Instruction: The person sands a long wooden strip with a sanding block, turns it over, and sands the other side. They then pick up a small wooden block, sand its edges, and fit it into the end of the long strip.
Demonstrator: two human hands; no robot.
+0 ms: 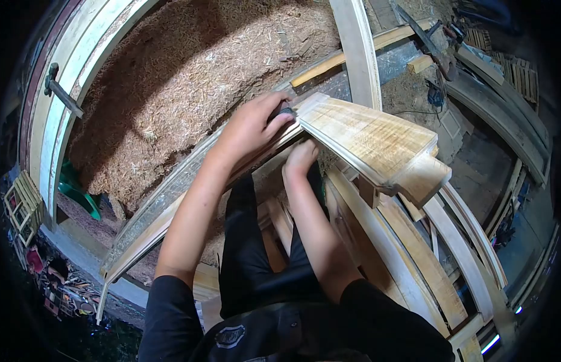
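Note:
A pale wooden board (377, 136) with a moulded edge and a thick block-like end lies slantwise in front of me, its narrow end near my hands. My left hand (256, 123) is closed around a small dark block (284, 110), pressed against the moulded wood at that narrow end. Just below, my right hand (301, 157) is curled against the underside of the board's near edge; its fingertips are hidden by the wood. A long wooden rail (172, 208) runs beneath my left forearm, toward the lower left.
Wood shavings (232, 66) cover the ground ahead. On the curved white frame (57, 151) at left rests a hammer (63, 93). A handsaw (425, 42) lies at the upper right. Several curved wooden pieces (467, 241) are stacked at right. Tools (75, 295) are scattered lower left.

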